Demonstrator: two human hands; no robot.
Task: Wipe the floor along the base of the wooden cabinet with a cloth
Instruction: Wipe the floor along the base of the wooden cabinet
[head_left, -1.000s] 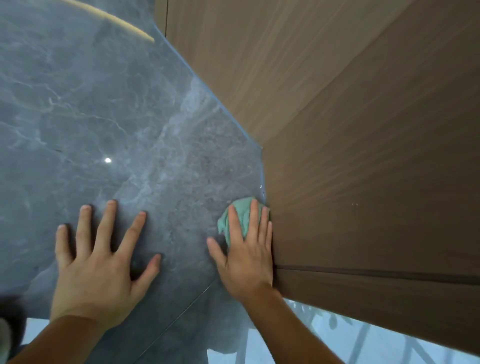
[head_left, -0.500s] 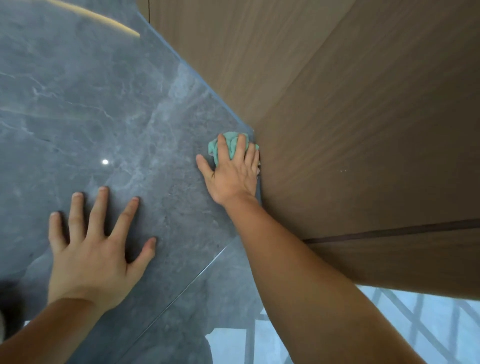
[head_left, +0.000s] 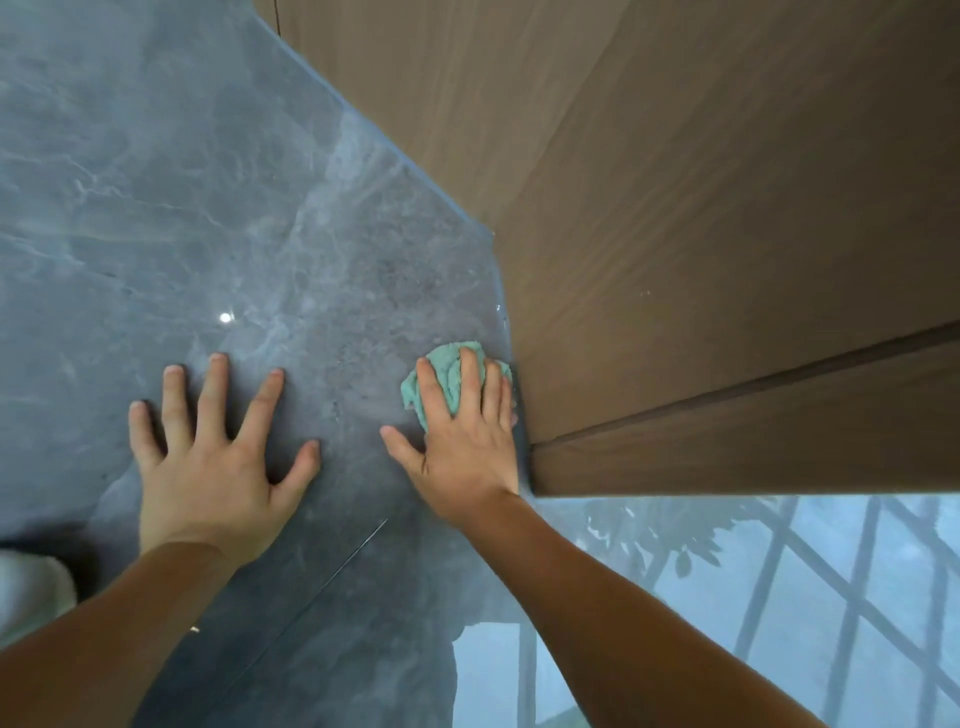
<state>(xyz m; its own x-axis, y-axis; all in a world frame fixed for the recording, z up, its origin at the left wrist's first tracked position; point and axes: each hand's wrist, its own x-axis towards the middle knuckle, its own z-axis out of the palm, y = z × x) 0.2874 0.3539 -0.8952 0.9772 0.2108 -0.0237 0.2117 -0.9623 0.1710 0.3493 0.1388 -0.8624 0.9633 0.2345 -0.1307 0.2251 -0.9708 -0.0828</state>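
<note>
A crumpled teal cloth (head_left: 445, 371) lies on the glossy grey marble floor (head_left: 208, 197), right against the base of the brown wooden cabinet (head_left: 701, 234). My right hand (head_left: 462, 441) presses flat on the cloth, fingers spread over it, little finger beside the cabinet's edge. Only the cloth's far and left parts show past my fingers. My left hand (head_left: 208, 462) rests flat on the floor to the left, fingers apart, holding nothing.
The cabinet runs diagonally from top centre to the right, with a corner near the cloth and a dark seam (head_left: 753, 395) across its side. A tile joint (head_left: 332, 571) crosses the floor near me. Window bars reflect in the floor (head_left: 779, 597) at bottom right.
My right hand has drawn the cloth back toward me along the cabinet base after reaching farther out half a second ago. The left hand stays planted on the floor.
</note>
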